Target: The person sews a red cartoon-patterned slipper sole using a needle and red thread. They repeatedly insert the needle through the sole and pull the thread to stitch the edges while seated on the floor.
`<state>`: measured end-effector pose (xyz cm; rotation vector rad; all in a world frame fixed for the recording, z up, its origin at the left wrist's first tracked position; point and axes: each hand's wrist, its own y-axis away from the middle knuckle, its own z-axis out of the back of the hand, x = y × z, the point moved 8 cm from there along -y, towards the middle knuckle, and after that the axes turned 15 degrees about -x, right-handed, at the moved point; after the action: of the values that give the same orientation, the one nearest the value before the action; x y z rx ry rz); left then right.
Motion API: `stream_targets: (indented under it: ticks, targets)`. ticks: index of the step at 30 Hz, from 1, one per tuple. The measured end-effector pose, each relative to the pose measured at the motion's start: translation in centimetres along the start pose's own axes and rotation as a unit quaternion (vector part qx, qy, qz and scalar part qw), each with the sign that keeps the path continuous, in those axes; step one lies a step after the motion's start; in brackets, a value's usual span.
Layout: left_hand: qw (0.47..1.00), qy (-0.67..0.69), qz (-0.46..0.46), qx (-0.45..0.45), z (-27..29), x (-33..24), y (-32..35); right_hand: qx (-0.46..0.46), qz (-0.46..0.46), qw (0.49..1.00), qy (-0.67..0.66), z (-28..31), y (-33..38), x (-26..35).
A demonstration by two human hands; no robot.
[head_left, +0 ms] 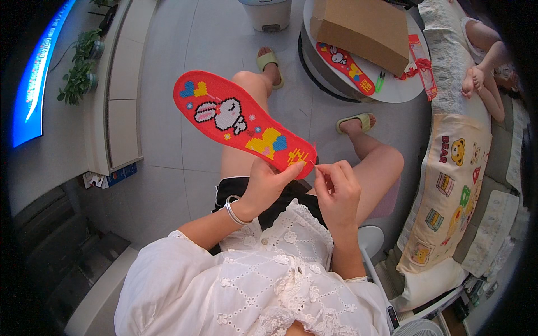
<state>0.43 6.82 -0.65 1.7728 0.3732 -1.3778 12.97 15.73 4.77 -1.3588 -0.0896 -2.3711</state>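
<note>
A red insole (204, 131) with a cross-stitched white rabbit, hearts and yellow marks slants above my lap. My left hand (268, 185) grips its lower end, thumb on the top face and fingers hidden underneath. Right beside that end, my right hand (338, 185) is closed in a pinch on a thin needle (313, 164) at the insole's edge. The needle is so fine that little of it shows. A matching insole (344, 68) lies on the round table, partly beneath a cardboard box.
The round white table (395, 92) ahead carries the cardboard box (361, 31), green thread snips (380, 82) and a red package (423, 67). A white bin (268, 14) stands beyond. On the right, another person's legs (487, 73) rest on a covered sofa (443, 185); a cabinet (123, 84) runs along the left.
</note>
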Motion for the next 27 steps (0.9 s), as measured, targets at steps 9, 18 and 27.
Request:
stream_targets:
  ticks: [9, 18, 27]
  targets:
    - [0.920, -0.173, -0.348, 0.055, -1.0, -2.1, 1.9, 0.016, -0.006, 1.000, -0.003, -0.6, 0.2, -0.2]
    - [0.843, -0.220, -0.479, 0.103, -2.5, -4.9, 3.6, 0.060, -0.298, 0.888, -0.345, -2.0, 2.5, -5.4]
    - [0.932, -0.032, -0.279, 0.229, -3.1, -2.4, 2.8, 0.220, -0.323, 0.866, -0.313, -0.5, 0.8, -6.1]
